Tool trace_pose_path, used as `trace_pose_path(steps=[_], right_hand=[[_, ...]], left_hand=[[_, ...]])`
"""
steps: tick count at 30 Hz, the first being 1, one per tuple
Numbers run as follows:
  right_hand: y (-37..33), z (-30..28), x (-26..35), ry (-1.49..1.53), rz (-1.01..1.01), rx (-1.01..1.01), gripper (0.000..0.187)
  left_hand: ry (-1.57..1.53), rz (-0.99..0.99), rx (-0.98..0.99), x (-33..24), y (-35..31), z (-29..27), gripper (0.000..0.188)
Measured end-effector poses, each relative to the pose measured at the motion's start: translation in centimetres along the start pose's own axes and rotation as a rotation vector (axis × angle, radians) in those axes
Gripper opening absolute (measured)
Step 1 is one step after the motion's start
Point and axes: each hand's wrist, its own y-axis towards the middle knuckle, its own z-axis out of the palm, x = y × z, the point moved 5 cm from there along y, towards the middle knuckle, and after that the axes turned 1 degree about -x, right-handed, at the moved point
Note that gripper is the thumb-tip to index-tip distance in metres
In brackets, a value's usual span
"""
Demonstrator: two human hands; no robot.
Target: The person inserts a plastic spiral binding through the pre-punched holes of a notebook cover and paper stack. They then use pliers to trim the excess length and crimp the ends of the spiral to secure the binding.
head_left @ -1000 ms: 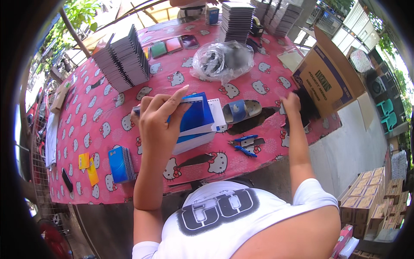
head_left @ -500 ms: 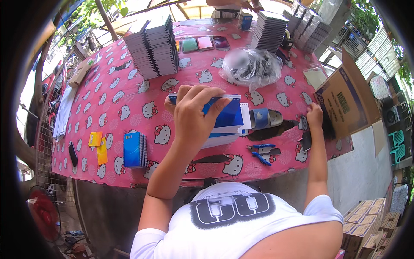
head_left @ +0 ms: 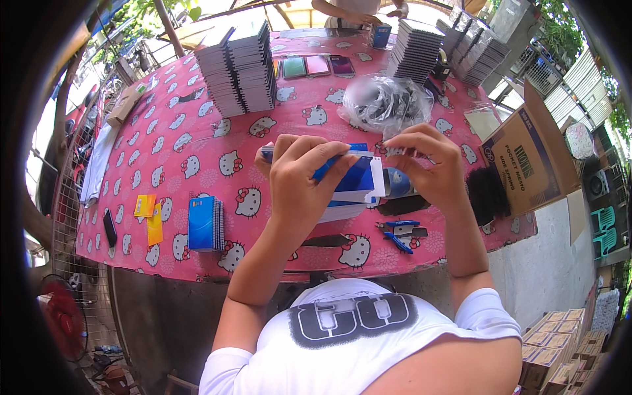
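My left hand (head_left: 299, 174) grips a blue-covered memo pad (head_left: 352, 178) from above, fingers wrapped over its top edge. The pad's white pages, with punched holes at the corner, face right. Near that corner, my right hand (head_left: 431, 161) is raised with its fingertips pinched together; whatever they hold is too thin to make out. Below the pad lie more white pages, partly hidden by my left wrist. A blue-handled pair of cutters (head_left: 397, 237) rests on the table, below my right hand. To the right lies a bundle of black wire coils (head_left: 487, 194).
Spiral-bound pads (head_left: 237, 72) stand in tall stacks at the back. A clear plastic bag (head_left: 388, 105) and an open brown carton (head_left: 530, 155) are to the right. Blue pads (head_left: 206, 224), yellow covers (head_left: 154, 227) and a phone (head_left: 110, 228) lie left. Another person (head_left: 349, 13) stands across the table.
My right hand has moved from beside the carton and black coils, leftward to the pad's punched corner. My left hand keeps its hold on the pad. The other person's hands have come nearer a blue box.
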Motion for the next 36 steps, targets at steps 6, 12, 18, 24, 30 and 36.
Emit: trace_pose_path(steps=[6, 12, 18, 24, 30, 36], right_hand=[[0.6, 1.2, -2.7, 0.44, 0.482, 0.374, 0.015], [0.8, 1.7, 0.4, -0.148, -0.099, 0.091, 0.025], [1.2, 2.3, 1.2, -0.167, -0.084, 0.163, 0.026], [1.2, 2.9, 1.5, -0.215, -0.086, 0.113, 0.026], [1.5, 3.2, 1.8, -0.191, -0.113, 0.121, 0.028], [1.0, 2.3, 2.6, -0.23, -0.268, 0.066, 0.02]], left_hand=[[-0.001, -0.019, -0.02, -0.1, 0.0, 0.1, 0.021], [0.014, -0.029, -0.024, -0.1, -0.1, 0.1, 0.022], [0.003, -0.041, -0.033, -0.1, -0.1, 0.1, 0.02], [-0.011, -0.044, -0.036, 0.1, -0.3, 0.1, 0.019], [-0.002, -0.019, -0.027, -0.1, -0.2, -0.1, 0.023], [0.045, -0.044, -0.011, -0.3, -0.3, 0.4, 0.026]])
